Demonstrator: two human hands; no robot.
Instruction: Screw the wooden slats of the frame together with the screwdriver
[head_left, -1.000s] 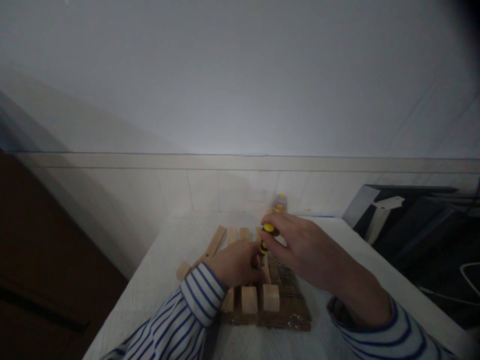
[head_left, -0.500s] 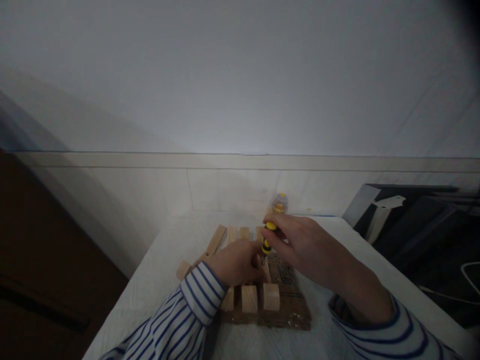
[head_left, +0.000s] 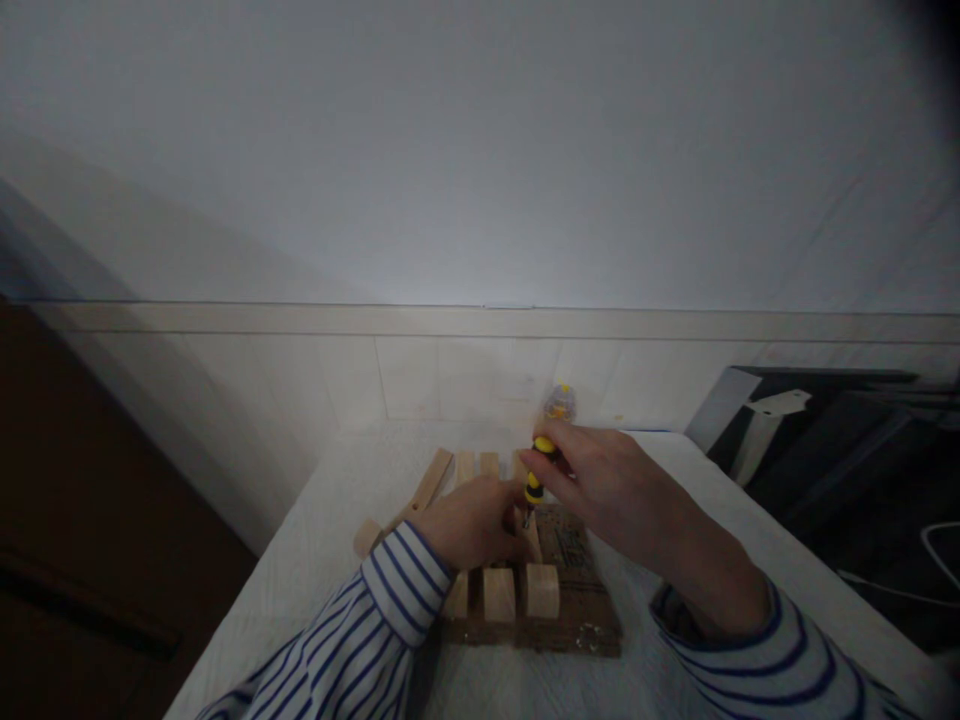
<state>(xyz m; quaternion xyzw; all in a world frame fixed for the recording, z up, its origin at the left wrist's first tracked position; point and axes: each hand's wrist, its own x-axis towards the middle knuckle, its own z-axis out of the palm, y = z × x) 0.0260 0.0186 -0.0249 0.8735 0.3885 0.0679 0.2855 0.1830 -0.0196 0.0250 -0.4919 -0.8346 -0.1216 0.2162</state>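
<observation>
My right hand (head_left: 600,480) is closed around a yellow-and-black screwdriver (head_left: 535,485), held upright with its tip pointing down at a wooden strip (head_left: 534,540). My left hand (head_left: 476,520) lies over the wooden pieces, its fingertips bent in beside the screwdriver's shaft and against the strip. What exactly those fingers grip is hidden. Wooden blocks (head_left: 542,592) stand along the near side of the strips, and further strip ends (head_left: 489,464) stick out beyond my left hand. Beneath them lies a brown cardboard piece (head_left: 574,600) with dark print and shiny tape.
A slanting wooden strip (head_left: 431,482) and a block (head_left: 367,538) lie left of my hand. Behind my right hand, a clear bag (head_left: 561,402) with yellow contents stands against the wall. Dark panels (head_left: 832,460) lean right of the white-covered table (head_left: 300,560).
My right hand shifts slightly, turning around the screwdriver, whose handle tilts a little to the right. My left hand and the wooden pieces stay in place.
</observation>
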